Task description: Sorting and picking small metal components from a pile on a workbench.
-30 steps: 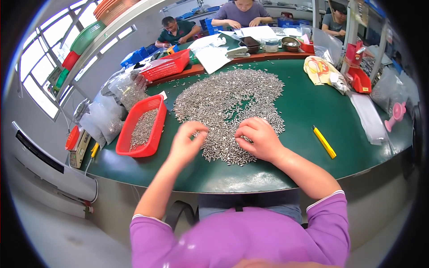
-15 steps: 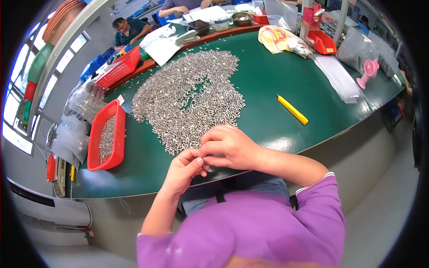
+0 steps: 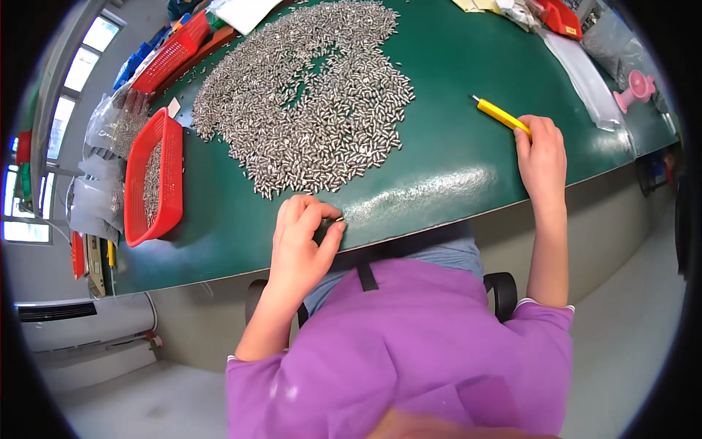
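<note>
In my left hand point(image 3: 301, 238), thumb and forefinger are pinched on a small silver metal piece point(image 3: 339, 219). This hand is at the near edge of a large spread of loose, short silver metal pins point(image 3: 351, 110) on the green table. Off to the right, my right hand point(image 3: 543, 154) has its thumb and fingers closed on the near end of a slim yellow-handled tool point(image 3: 500, 113). A thin pointed metal tip shows at the tool's far end, aimed away to the left. The tool lies low over the tabletop; whether it touches the surface I cannot tell.
A red plastic basket point(image 3: 174, 172) with more pins stands left of the spread. Beyond it are clear plastic bags point(image 3: 99, 175) and another red basket point(image 3: 175, 55). White sheets point(image 3: 581, 77), a pink stand point(image 3: 635, 89) and a red bin point(image 3: 559, 16) sit at the right.
My right hand has left my left hand and moved right to take hold of the yellow-handled tool. My left hand keeps its pinch. The view has tilted down.
</note>
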### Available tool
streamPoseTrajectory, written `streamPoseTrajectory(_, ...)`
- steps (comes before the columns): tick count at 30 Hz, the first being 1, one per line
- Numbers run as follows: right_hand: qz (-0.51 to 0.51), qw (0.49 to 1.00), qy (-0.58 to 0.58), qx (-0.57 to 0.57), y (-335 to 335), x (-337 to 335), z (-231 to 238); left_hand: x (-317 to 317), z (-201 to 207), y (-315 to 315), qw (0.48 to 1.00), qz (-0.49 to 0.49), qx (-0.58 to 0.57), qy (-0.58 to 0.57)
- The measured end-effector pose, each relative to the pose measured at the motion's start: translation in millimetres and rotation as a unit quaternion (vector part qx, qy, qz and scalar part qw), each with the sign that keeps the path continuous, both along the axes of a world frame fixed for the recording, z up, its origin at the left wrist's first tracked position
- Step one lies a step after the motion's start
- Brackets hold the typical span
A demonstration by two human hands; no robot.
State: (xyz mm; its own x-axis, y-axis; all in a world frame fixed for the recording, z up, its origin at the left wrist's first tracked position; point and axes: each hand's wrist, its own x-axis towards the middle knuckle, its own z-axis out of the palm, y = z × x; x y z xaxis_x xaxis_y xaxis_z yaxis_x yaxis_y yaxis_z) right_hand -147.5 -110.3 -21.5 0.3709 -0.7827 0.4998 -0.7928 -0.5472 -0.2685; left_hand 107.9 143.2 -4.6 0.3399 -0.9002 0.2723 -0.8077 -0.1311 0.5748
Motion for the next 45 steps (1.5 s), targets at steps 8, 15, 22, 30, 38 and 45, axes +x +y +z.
streamPoseTrajectory(8, 0.323, 0.846, -0.208, 0.369, 117.4, 7.6, 19.2, -2.1, -6.8, 3.7, 0.999, 0.005, -0.021, -0.030)
streamPoseTrajectory(15, 0.384, 0.823, -0.040, 0.416, 148.2, 32.8, 10.8, -2.1, -8.9, 2.2, 0.999, 0.006, -0.020, -0.027)
streamPoseTrajectory(22, 0.413, 0.834, -0.047, 0.363, 151.7, 44.1, 10.5, -0.6, -10.3, 2.5, 0.999, 0.016, -0.025, -0.012)
streamPoseTrajectory(30, 0.422, 0.849, -0.020, 0.317, 154.8, 48.9, 8.7, 1.6, -13.4, 2.3, 1.000, 0.015, -0.027, 0.005)
streamPoseTrajectory(38, 0.414, 0.860, -0.002, 0.298, 156.4, 49.2, 11.6, 0.6, -11.4, 1.4, 0.999, 0.014, -0.026, 0.013)
streamPoseTrajectory(45, 0.428, 0.847, -0.013, 0.315, 150.7, 52.0, 10.7, 2.1, -11.1, 1.3, 0.999, 0.014, -0.022, 0.019)
